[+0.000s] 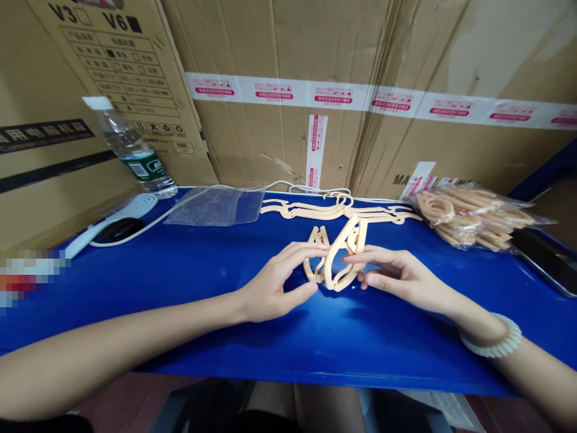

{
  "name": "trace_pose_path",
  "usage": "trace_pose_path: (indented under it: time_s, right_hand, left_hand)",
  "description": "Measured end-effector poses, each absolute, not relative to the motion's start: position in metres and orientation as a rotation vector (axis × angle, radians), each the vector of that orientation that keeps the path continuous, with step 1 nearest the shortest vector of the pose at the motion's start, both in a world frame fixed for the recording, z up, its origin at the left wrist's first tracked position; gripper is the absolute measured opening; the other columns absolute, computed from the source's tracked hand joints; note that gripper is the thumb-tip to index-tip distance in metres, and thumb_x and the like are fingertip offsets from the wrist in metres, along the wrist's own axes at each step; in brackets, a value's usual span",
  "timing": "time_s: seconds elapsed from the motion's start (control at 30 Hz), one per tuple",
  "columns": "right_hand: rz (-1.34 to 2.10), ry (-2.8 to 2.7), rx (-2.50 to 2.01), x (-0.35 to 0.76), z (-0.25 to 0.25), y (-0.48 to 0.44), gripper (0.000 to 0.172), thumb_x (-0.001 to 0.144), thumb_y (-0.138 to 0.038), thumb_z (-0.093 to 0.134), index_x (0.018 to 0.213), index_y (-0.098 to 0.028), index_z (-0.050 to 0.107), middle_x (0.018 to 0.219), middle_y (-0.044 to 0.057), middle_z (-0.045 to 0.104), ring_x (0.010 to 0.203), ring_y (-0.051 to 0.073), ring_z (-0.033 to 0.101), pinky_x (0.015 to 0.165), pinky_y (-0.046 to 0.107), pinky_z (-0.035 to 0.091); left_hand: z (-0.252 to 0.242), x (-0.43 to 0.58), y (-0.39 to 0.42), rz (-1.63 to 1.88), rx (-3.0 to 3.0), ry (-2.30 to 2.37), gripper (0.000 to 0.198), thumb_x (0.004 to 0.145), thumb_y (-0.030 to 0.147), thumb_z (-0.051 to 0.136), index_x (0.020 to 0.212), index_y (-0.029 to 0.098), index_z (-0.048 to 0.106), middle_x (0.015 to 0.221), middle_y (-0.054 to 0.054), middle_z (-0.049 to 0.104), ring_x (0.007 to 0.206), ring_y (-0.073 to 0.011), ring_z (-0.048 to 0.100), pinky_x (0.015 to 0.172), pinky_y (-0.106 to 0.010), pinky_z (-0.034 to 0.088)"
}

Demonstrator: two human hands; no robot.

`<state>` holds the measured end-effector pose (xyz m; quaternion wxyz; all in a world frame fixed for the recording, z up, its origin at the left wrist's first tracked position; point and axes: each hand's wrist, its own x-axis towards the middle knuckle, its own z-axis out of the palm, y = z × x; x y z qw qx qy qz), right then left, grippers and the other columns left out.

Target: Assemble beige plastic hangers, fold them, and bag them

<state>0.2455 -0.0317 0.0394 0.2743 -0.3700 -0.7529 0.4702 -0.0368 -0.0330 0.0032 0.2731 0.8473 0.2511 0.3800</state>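
Two folded peach-coloured plastic clothes hangers stand close together at mid-table. The larger-looking folded hanger [332, 267] is upright and slightly tilted, between my hands. My right hand [401, 278] grips its right side, with the thumb lower down. My left hand [274, 285] curves in from the left, its fingertips on that hanger's left edge and its thumb lower. The other folded hanger [308, 269] is just behind my left fingers, which partly cover it; whether they touch it is hard to see. Behind them lie several unfolded hangers [311, 212].
A clear bag of folded hangers [473, 213] lies at the back right, beside a dark phone [547, 261]. An empty-looking plastic bag [216, 207], a white cable, a black mouse [119, 230] and a water bottle [144, 162] are on the left. Cardboard boxes [270, 138] wall the back of the blue table [216, 349].
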Motion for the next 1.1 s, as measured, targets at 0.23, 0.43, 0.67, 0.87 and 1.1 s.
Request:
trace_pose_path:
  time_s: [0.23,0.43,0.67,0.87,1.1]
  right_hand:
    - [0.789,-2.304,-1.086,0.252,0.029,-0.022,0.039,0.098,-0.049,0.057,0.125,-0.021,0.066,0.115,0.011,0.069,0.102,0.026,0.064,0.091,0.043,0.053]
    - [0.425,-2.587,-1.099,0.251,0.025,-0.020,0.047,0.101,-0.050,0.051,0.137,-0.021,0.059,0.112,0.014,0.062,0.103,0.029,0.060,0.093,0.048,0.050]
    - [0.343,-2.571,-0.969,0.252,0.027,-0.020,0.048,0.097,-0.050,0.059,0.138,-0.023,0.059,0.107,0.011,0.062,0.098,0.026,0.061,0.088,0.042,0.054]
    - [0.289,-2.703,-0.810,0.248,0.030,-0.029,0.038,0.102,-0.037,0.052,0.137,-0.025,0.062,0.114,0.012,0.061,0.100,0.025,0.061,0.088,0.039,0.055]
    - [0.255,-2.747,-0.809,0.247,0.029,-0.029,0.041,0.104,-0.030,0.049,0.144,-0.027,0.057,0.120,0.013,0.059,0.108,0.026,0.059,0.094,0.044,0.053]
  left_hand:
    - [-0.001,-0.036,-0.033,0.978,2.430,0.747,0.041,0.095,0.016,0.053,0.135,0.021,0.055,0.141,-0.013,0.060,0.138,-0.0290,0.049,0.116,-0.053,0.040]
    - [-0.006,-0.037,-0.036,0.835,2.635,0.686,0.036,0.098,0.023,0.053,0.133,0.020,0.057,0.141,-0.012,0.061,0.137,-0.0291,0.050,0.116,-0.053,0.038]
    - [-0.006,-0.038,-0.042,0.835,2.735,0.802,0.031,0.096,0.025,0.054,0.125,0.019,0.061,0.138,-0.015,0.063,0.134,-0.0325,0.053,0.113,-0.055,0.041]
    - [-0.008,-0.038,-0.044,0.849,2.821,0.824,0.025,0.095,0.029,0.055,0.113,0.015,0.065,0.123,-0.016,0.070,0.115,-0.0335,0.066,0.096,-0.051,0.056]
    - [-0.009,-0.038,-0.043,0.846,2.861,0.815,0.037,0.097,0.030,0.054,0.127,0.010,0.062,0.129,-0.018,0.069,0.120,-0.0338,0.065,0.100,-0.052,0.056]
